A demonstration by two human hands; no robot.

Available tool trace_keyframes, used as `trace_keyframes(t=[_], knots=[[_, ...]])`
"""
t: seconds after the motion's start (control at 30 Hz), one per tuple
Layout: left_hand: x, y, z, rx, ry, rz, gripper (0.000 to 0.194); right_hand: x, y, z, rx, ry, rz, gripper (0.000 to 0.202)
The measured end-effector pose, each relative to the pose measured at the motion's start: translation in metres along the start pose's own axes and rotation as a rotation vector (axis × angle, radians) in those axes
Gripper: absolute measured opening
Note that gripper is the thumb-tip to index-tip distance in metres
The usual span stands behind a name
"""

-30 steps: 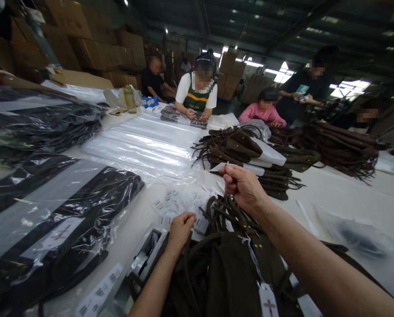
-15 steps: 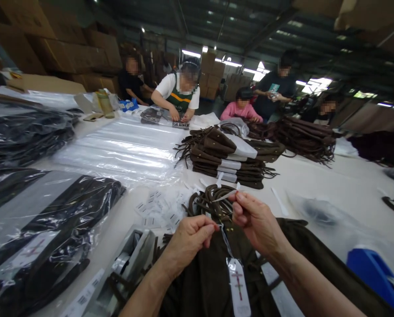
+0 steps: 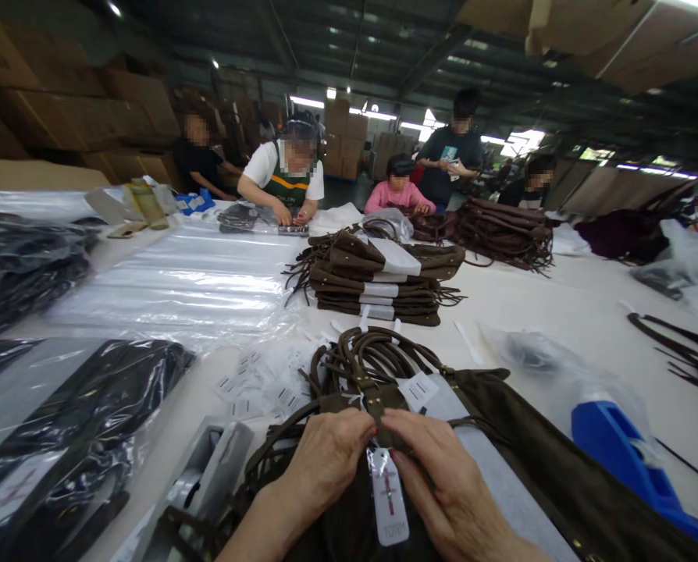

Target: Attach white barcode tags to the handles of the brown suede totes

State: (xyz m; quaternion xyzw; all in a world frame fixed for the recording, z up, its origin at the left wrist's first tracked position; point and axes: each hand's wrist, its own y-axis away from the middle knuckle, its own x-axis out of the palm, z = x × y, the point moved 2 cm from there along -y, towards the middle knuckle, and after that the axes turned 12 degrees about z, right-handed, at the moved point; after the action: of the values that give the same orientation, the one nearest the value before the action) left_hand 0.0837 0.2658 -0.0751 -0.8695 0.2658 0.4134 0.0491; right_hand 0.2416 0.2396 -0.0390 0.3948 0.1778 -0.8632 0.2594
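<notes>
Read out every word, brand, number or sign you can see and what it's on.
"TOTEM", probably: foot of the white hang tag, below a red cross-like sign.
Tag in the plastic-wrapped bundle: similar reddish sign; no readable words.
Green apron: lettering too blurred.
White barcode labels: print too small.
Dark T-shirt: print too small.

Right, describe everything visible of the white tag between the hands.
The tag is a long white card, round-cornered below and glossy near the top, with a reddish, cross-like motif and faint lettering near its lower end. It lies face up on the brown bag, between the left hand and the right hand; whether either touches it is unclear.
</notes>
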Motion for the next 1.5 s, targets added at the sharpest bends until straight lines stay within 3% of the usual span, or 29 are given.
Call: trace_keyframes(t=[0.1, 0.27, 0.43, 0.57, 0.63, 0.8, 0.97, 1.23, 1.3, 1.4, 1.5], knots=[[-0.006, 0.001, -0.006, 0.011, 0.004, 0.009, 0.028, 0.002, -0.020, -0.008, -0.048, 0.035, -0.003, 0.030], [-0.018, -0.005, 0.005, -0.047, 0.147, -0.011, 0.027, 0.008, -0.032, -0.031, 0.121, -0.003, 0.067, 0.018], [-0.018, -0.027, 0.027, -0.353, 0.074, -0.152, 0.030, -0.002, -0.037, -0.050, 0.216, 0.152, -0.034, 0.018], [-0.007, -0.041, 0.022, -0.385, -0.073, -0.132, 0.029, -0.006, -0.037, -0.062, 0.232, 0.217, -0.005, 0.018], [-0.003, -0.045, 0.021, -0.418, 0.011, -0.148, 0.030, -0.006, -0.035, -0.066, 0.237, 0.199, -0.005, 0.018], [0.005, -0.051, 0.032, -0.526, 0.363, -0.158, 0.005, -0.004, -0.029, -0.070, 0.250, 0.136, -0.015, 0.019], [0.007, -0.055, 0.036, -0.562, 0.491, -0.183, 0.007, 0.000, -0.024, -0.071, 0.252, 0.067, -0.036, 0.018], [-0.004, -0.056, 0.018, -0.547, 0.623, -0.194, 0.012, -0.003, -0.019, -0.071, 0.246, 0.038, -0.063, 0.018], [0.000, -0.058, 0.018, -0.574, 0.649, -0.208, 0.011, -0.003, -0.018, -0.071, 0.250, 0.033, -0.063, 0.018], [0.009, -0.062, 0.021, -0.611, 0.674, -0.224, 0.026, -0.002, -0.017, -0.071, 0.257, 0.017, -0.062, 0.018], [0.014, -0.065, 0.023, -0.643, 0.713, -0.194, 0.024, -0.001, -0.015, -0.071, 0.270, 0.011, -0.062, 0.019]])
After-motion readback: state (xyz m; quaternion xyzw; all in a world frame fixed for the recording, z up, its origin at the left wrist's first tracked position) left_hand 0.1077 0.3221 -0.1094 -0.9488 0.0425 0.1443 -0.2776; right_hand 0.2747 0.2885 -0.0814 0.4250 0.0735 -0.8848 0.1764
